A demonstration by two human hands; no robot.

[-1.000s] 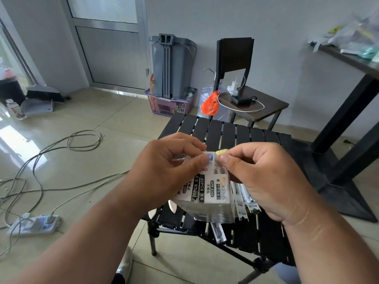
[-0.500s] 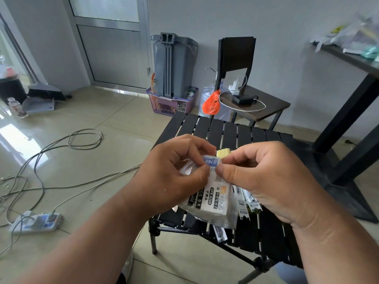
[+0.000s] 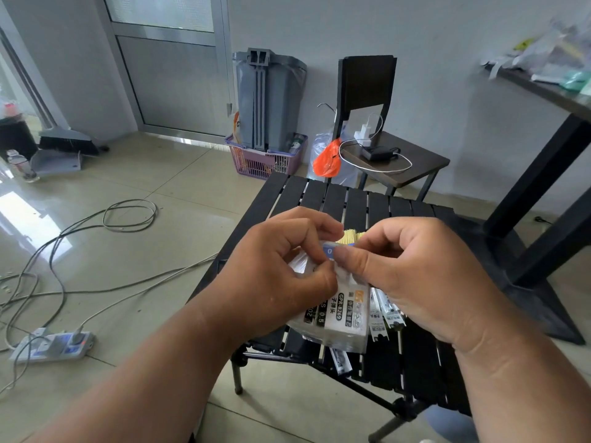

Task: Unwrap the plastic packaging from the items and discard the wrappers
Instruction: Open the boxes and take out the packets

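Both hands now closer together, left hand [image 3: 281, 273] and right hand [image 3: 415, 276] pinching the pack [image 3: 342, 311] top — probably its wrapper.

Black slatted folding table [image 3: 358, 203] on tiled floor [image 3: 166, 193]; small wrapped refill packets [image 3: 382, 318] lay directly on slats. Cables [image 3: 105, 225] and power strip [image 3: 51, 346] lay on floor.

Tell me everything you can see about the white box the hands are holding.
The white plastic-wrapped rectangular box is held tilted above the black slatted table. Black label strips carry white print, including "GPR-8269" and "0.5". Glossy clear film covers it. The left hand and right hand pinch its top end, where a blue label and yellow tips show.
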